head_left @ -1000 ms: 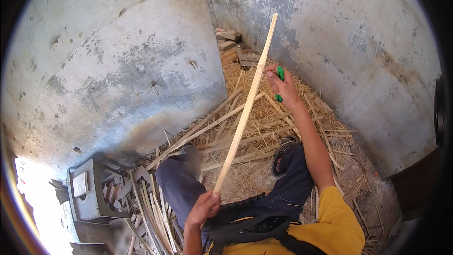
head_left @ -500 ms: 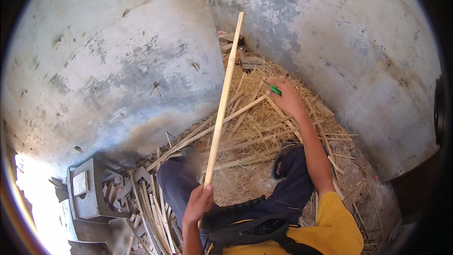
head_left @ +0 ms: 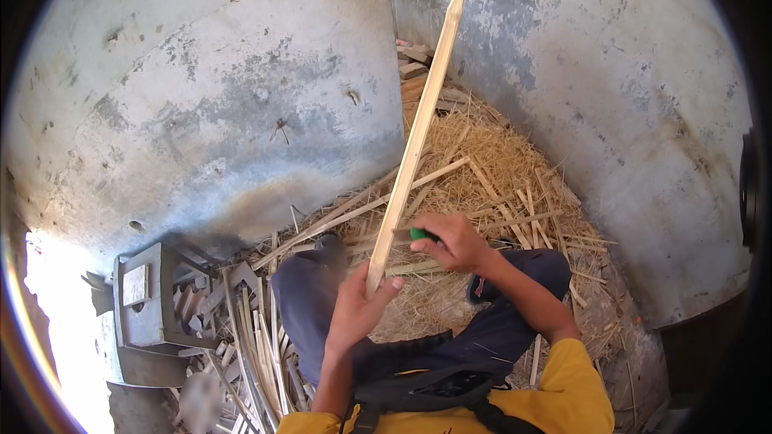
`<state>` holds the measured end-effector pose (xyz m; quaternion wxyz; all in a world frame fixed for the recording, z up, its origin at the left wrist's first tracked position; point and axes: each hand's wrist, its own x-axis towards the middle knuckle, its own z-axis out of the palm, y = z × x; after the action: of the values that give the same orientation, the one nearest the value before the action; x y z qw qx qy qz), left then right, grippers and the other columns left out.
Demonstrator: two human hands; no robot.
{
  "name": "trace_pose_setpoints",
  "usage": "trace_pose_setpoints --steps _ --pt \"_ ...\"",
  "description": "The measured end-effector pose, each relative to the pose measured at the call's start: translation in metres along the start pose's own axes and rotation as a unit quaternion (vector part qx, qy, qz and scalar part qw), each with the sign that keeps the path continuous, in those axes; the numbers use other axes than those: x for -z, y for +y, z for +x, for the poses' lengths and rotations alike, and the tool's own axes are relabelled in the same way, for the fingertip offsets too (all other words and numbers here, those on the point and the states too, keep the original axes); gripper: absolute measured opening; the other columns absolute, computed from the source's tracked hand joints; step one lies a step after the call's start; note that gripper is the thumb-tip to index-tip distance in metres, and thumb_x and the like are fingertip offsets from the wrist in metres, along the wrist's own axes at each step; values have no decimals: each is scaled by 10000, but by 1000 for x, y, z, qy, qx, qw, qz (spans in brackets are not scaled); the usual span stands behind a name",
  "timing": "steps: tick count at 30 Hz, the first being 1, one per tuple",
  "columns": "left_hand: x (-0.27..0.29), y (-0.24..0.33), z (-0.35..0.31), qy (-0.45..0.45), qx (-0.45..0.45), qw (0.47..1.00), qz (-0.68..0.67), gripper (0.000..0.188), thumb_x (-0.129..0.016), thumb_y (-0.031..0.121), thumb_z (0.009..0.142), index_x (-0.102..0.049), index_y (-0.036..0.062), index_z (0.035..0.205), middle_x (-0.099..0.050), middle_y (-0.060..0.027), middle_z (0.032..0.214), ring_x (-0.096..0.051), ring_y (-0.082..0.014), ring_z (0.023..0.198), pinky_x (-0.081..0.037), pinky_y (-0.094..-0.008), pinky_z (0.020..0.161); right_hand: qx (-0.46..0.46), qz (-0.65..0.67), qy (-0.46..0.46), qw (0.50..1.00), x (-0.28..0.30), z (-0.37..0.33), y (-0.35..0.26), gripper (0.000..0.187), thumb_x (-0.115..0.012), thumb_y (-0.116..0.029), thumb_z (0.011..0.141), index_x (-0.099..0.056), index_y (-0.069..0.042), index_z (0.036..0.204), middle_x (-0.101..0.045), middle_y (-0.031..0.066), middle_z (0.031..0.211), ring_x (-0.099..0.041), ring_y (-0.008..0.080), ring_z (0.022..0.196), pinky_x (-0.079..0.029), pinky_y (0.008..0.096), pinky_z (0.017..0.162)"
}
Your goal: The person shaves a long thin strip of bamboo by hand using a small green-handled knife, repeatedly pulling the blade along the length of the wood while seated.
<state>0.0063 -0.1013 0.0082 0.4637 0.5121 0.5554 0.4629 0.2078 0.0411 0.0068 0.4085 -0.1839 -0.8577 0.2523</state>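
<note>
A long pale bamboo strip (head_left: 420,138) with a raised node slants up and away from me, its far tip running out of the top of the view. Near its lower end my left hand (head_left: 358,307) is closed around it, with the thumb along the right side. My right hand (head_left: 455,243) grips a small knife (head_left: 419,234) by its green handle. The knife's short blade points left and meets the strip's right edge just above my left hand; how deep it bites cannot be made out.
Pale shavings (head_left: 498,153) and loose strips heap up in the wall corner. My bent legs (head_left: 310,297) flank the work. A bundle of thin strips (head_left: 261,362) lies at my left, beside a grey metal box frame (head_left: 149,297) among rubble. Stained walls (head_left: 241,88) stand close ahead.
My right hand has come back from over the shavings pile with the knife, bringing the blade to the strip. The strip has shifted up and right, and my left hand has risen slightly.
</note>
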Motion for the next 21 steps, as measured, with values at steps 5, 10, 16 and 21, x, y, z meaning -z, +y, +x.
trace_pose_setpoints --steps 5,10,16,21 --pt "-4 12 7 -16 -28 998 -48 354 -723 121 1011 -609 13 1329 -520 98 903 -423 7 755 -348 -190 639 87 -1 -7 996 -14 -5 -3 286 -761 -284 953 -699 -30 1069 -693 118 836 -681 318 663 -527 383 580" --pt "-6 6 7 26 -41 999 -11 337 -732 143 1010 -625 -4 1294 -563 85 887 -447 -3 763 -380 -203 644 41 -1 -24 999 -14 -6 -6 283 -786 -251 919 -711 -45 1098 -734 114 911 -722 322 740 -560 393 619" --pt "-6 15 6 27 -29 998 45 333 -736 156 1012 -632 -14 1280 -551 89 847 -433 -7 741 -371 -204 632 49 -38 5 998 -17 -5 -13 292 -797 -242 897 -728 -58 1112 -715 87 859 -702 292 672 -538 380 562" --pt "-2 2 8 -7 -10 1000 -24 371 -747 158 1007 -622 0 1319 -507 106 821 -410 4 722 -345 -195 621 68 -80 24 994 -21 -4 -16 317 -816 -241 862 -736 -68 1116 -681 61 793 -675 262 610 -510 375 515"
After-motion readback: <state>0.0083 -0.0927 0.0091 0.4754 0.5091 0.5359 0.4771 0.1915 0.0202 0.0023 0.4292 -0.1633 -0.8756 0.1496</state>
